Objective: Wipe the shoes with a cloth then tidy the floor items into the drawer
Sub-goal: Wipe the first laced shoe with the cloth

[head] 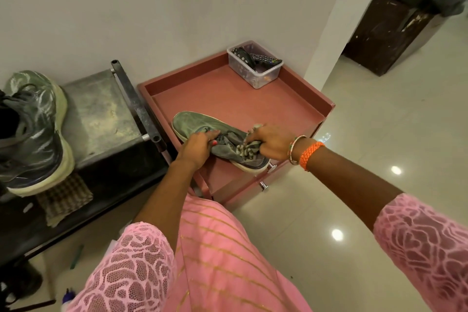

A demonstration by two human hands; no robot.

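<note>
A grey-green shoe (202,124) lies on its side on the front part of the pink drawer unit's top (228,94). My left hand (197,145) grips the shoe at its laces near the opening. My right hand (269,142) holds a patterned cloth (247,151) bunched against the shoe's heel end. A second grey-green shoe (35,132) with a white sole stands on the dark metal rack (101,114) at the left.
A clear plastic box (254,64) with a remote and small items sits at the cabinet's back corner. A checked cloth (63,197) lies on the rack's lower shelf. Small items, a green stick (76,256) and a bottle (69,296), lie on the glossy floor at lower left. A dark wooden stand (387,35) is at upper right.
</note>
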